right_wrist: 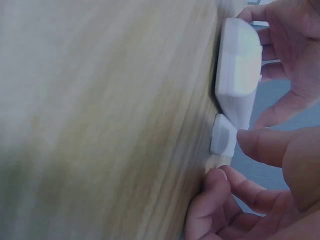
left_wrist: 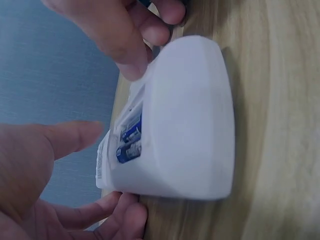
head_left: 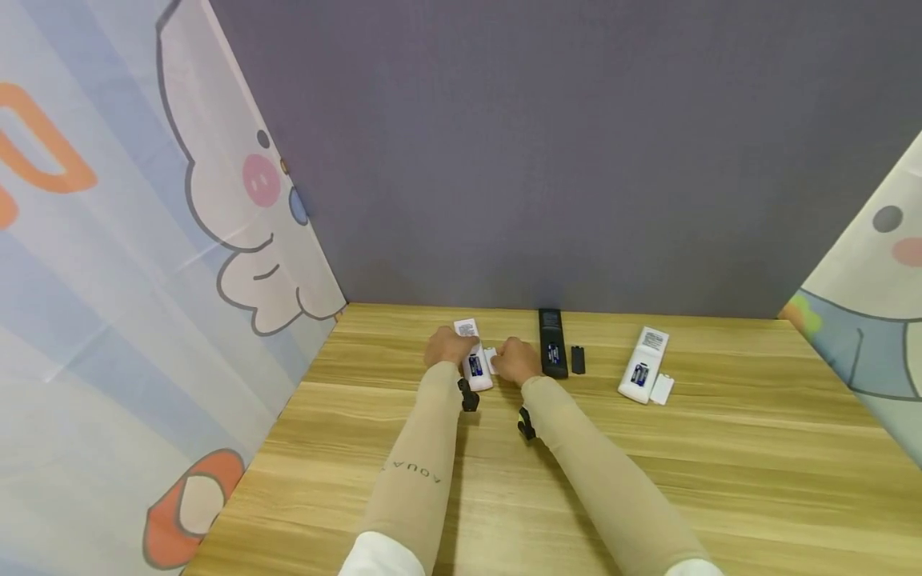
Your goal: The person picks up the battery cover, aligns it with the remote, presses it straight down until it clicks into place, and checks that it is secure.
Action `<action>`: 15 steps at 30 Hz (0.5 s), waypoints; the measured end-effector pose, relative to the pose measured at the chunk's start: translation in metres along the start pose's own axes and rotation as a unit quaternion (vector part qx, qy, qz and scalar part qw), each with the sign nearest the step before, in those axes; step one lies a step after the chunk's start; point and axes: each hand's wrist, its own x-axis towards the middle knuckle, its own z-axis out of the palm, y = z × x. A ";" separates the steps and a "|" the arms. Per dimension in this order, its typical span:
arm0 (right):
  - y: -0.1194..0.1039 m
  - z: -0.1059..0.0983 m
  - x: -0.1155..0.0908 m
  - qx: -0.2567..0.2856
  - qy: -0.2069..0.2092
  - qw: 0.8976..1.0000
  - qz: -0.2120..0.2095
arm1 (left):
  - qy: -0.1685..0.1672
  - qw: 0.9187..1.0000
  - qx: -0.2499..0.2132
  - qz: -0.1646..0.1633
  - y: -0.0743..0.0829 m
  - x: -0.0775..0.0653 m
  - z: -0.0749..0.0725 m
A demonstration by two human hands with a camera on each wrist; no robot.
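Note:
A white remote control (head_left: 484, 382) lies back up, its battery bay open with two blue batteries (left_wrist: 131, 142) inside. My left hand (head_left: 448, 347) is at its left side; in the left wrist view the fingers (left_wrist: 131, 216) rest by the remote's edge and the thumb hangs apart above it. On the remote's right lies its small white battery cover (right_wrist: 223, 135). My right hand (head_left: 515, 361) is at this cover, thumb tip at its upper edge, the other fingers bent beside it with a small gap. Whether the thumb touches the cover is unclear.
To the right lies a black remote control (head_left: 551, 330) with batteries showing, its black cover (head_left: 579, 360) beside it. Farther right is another white remote (head_left: 644, 360) with its cover (head_left: 662, 390). A grey panel (head_left: 562, 160) stands behind the wooden table (head_left: 756, 464).

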 end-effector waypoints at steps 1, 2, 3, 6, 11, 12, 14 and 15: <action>-0.001 0.000 0.000 -0.002 -0.004 1.000 0.005 | 0.001 1.000 0.003 -0.003 0.000 0.000 0.001; -0.002 0.000 0.000 -0.002 -0.009 1.000 0.011 | 0.003 1.000 0.006 -0.006 0.000 0.001 0.002; -0.002 0.000 0.000 -0.003 -0.012 1.000 0.015 | 0.004 1.000 0.008 -0.009 0.000 0.001 0.003; -0.004 -0.001 0.000 -0.006 -0.021 0.999 0.028 | 0.001 1.000 0.014 -0.021 0.000 0.003 0.006; -0.005 0.000 0.003 -0.020 -0.030 0.999 0.036 | 0.004 1.000 0.010 -0.028 0.000 0.006 0.009; -0.005 -0.001 0.004 -0.020 -0.032 0.999 0.038 | 0.005 1.000 0.009 -0.027 0.000 0.006 0.009; -0.005 0.000 0.005 -0.020 -0.036 0.998 0.039 | 0.008 1.000 0.006 -0.024 -0.001 0.007 0.010; -0.005 0.000 0.006 -0.022 -0.037 0.998 0.040 | 0.010 1.000 0.005 -0.023 -0.001 0.007 0.010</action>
